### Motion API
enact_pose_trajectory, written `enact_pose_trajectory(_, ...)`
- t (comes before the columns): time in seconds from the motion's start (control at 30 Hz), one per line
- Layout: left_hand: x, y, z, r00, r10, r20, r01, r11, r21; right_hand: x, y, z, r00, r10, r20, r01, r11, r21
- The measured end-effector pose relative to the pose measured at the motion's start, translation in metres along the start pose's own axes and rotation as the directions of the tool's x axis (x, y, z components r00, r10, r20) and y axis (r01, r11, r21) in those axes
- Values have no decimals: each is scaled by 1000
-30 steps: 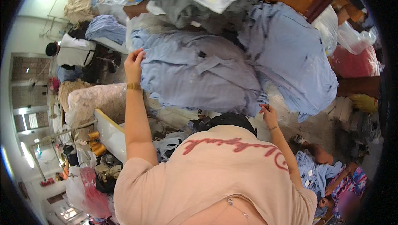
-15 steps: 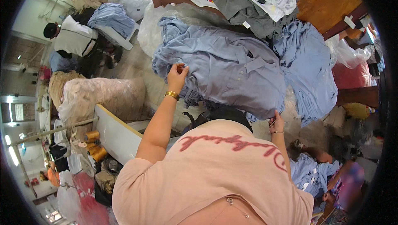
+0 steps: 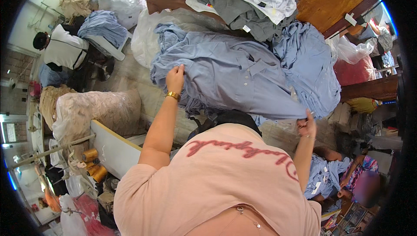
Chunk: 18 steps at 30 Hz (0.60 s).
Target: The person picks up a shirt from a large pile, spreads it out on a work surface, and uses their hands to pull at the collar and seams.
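A light blue buttoned shirt lies spread on top of a heap of similar garments in front of me. My left hand is closed on its near left edge, fingers close together on the cloth. Off to the right, my right hand pinches the shirt's near right corner and draws it out taut. Something small and dark shows in the right palm, too blurred to name. The small buttons and a dark label face up near the middle of the shirt.
Beyond the shirt stands a stack of grey garments with tags. More blue garments hang at the right. A white board and thread cones are at the left. Other people sit at far left and lower right.
My right hand has moved right, pulling the shirt's corner outward and stretching its near edge. The left hand stays at the left edge, its fingers now straighter. The whole view has shifted slightly.
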<state>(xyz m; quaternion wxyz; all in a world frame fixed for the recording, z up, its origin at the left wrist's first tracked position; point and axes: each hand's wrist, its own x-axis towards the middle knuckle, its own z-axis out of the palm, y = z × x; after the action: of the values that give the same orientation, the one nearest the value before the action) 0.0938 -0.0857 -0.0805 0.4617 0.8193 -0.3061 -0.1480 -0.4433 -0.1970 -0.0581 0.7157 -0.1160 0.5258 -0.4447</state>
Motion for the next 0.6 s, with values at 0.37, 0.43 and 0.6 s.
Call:
enact_pose_trajectory(0.37,86,229,-123,961,277,-24,-162,490,-857,-65,-182,179,736,-583,344,631,775,-38)
enact_pose_trajectory(0.43,94,241,-133,877,385,286,-101,732,-674,-84,-230,178,642,-704,304,700,699,142)
enact_pose_trajectory(0.6,78,264,-150,746,660,91,-563,697,-445,-126,-240,205,471,-868,157,858,409,-311)
